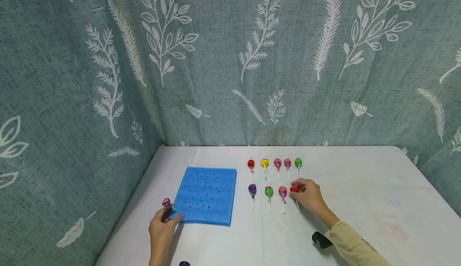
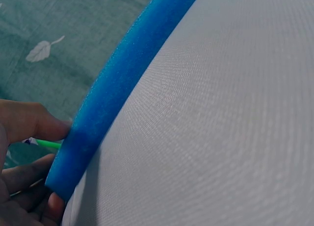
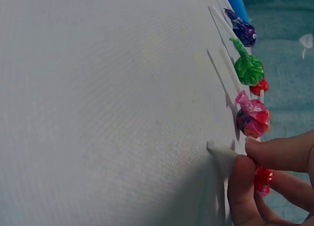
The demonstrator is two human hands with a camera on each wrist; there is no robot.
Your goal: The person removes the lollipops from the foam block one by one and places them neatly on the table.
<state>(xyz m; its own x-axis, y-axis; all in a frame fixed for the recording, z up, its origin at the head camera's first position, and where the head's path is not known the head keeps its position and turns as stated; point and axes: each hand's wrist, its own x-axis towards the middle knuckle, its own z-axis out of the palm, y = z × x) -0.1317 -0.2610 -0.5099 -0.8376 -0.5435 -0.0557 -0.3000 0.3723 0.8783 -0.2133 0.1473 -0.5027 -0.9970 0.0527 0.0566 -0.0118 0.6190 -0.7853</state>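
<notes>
My left hand (image 1: 163,226) grips the near-left corner of a blue foam block (image 1: 205,194), thumb on one side and fingers around the other. Beside those fingers, a purple-and-red lollipop (image 1: 166,202) leans outward at that corner; its green stick (image 2: 48,144) meets the foam between thumb and fingers. My right hand (image 1: 309,196) pinches a red lollipop (image 3: 263,179) near its wrapped head, at the right end of the front row. The white stick points toward me, low over the table. Left of it lie a pink lollipop (image 1: 282,192), a green one (image 1: 269,191) and a purple one (image 1: 252,190).
Behind them, a back row holds a red lollipop (image 1: 251,163), a yellow one (image 1: 264,163), two pink ones and a green one (image 1: 298,162). Small holes dot the foam's top. The white table (image 1: 360,194) meets a leaf-patterned curtain (image 1: 216,98) at its back and left.
</notes>
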